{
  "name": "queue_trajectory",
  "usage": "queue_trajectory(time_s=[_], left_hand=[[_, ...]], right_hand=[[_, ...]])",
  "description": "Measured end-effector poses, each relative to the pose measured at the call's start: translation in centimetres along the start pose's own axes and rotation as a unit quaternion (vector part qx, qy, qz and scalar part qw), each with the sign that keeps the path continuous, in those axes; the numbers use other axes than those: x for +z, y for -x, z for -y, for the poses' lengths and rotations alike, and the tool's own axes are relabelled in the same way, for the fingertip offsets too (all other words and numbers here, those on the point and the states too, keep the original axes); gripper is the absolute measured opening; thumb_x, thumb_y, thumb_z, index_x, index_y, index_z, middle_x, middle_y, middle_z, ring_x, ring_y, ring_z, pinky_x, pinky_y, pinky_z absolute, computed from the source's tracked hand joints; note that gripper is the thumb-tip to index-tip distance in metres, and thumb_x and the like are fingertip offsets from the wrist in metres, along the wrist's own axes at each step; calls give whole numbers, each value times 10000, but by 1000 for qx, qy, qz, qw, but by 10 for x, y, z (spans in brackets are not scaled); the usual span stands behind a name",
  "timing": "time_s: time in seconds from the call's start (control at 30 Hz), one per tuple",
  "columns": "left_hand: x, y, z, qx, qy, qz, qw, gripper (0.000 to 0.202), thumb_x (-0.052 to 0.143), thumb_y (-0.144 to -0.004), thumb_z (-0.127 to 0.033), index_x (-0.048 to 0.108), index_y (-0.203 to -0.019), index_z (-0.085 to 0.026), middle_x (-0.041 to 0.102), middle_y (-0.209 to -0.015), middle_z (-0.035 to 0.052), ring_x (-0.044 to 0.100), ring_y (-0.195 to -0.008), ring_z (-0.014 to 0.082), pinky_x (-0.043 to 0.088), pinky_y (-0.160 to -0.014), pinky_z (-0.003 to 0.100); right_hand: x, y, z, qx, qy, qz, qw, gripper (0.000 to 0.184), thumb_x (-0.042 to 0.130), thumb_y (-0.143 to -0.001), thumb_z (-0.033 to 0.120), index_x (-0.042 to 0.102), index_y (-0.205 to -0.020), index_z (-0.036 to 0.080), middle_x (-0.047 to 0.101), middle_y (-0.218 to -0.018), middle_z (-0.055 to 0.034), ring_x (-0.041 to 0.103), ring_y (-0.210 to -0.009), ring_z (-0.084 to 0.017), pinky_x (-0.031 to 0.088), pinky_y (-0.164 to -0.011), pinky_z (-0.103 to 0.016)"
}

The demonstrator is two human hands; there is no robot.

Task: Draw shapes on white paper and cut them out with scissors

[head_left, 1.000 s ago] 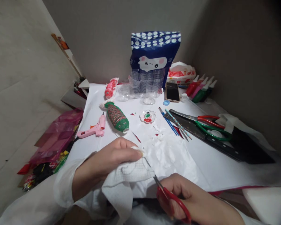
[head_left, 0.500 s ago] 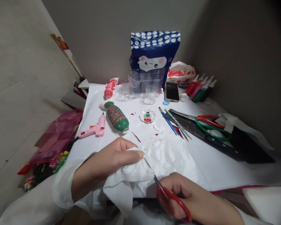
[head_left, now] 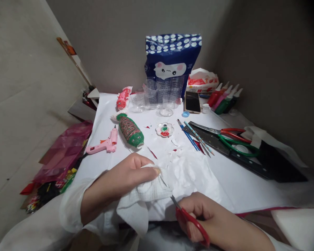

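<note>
My left hand pinches a piece of white cloth at the near edge of the white-covered table. My right hand grips small red-handled scissors. Their blades point up and left into the cloth's edge, just below my left fingertips. The cloth hangs down over my left wrist.
On the table lie a green painted fish, a red fish, a pink glue gun, a paint palette, brushes, large scissors, a phone, clear cups, paint bottles and a blue dotted pack. Pink bag at left.
The scissors' blades have worked a little along the cloth edge and the cloth has bunched closer under my left hand. Both hands stay in about the same place.
</note>
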State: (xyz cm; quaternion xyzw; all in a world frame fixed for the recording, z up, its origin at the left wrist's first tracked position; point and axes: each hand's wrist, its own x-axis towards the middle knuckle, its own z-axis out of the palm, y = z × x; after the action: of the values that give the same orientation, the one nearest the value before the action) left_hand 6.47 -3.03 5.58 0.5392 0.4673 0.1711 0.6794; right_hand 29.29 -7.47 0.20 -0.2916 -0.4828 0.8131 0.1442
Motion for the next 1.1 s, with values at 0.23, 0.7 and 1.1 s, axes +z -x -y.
queue_trajectory(time_s=[0.23,0.7,1.1], left_hand=[[0,-2,-2,1,32,-15,999,420,636,-826,-408,408,-549,-189,288,-519,-74,202,-493,78,137,-466,258],[0,-2,-3,-18,83,-32,996,375,675,-768,-390,476,-537,-172,359,-481,-61,237,-450,71,138,-446,258],[0,2,-2,9,20,-23,999,402,614,-846,-389,425,-553,-190,285,-537,-61,217,-511,94,158,-482,277]], right_hand=[[4,-3,-3,-12,4,-18,1000,646,686,-665,768,436,-566,181,367,-514,82,245,-491,-61,199,-451,-218],[11,-8,-7,-34,-12,-38,999,463,728,-788,486,451,-583,175,395,-532,78,270,-507,-60,218,-484,-213],[12,-11,-8,-56,-11,-30,998,492,703,-788,570,476,-612,170,419,-566,67,288,-511,-61,237,-487,-212]])
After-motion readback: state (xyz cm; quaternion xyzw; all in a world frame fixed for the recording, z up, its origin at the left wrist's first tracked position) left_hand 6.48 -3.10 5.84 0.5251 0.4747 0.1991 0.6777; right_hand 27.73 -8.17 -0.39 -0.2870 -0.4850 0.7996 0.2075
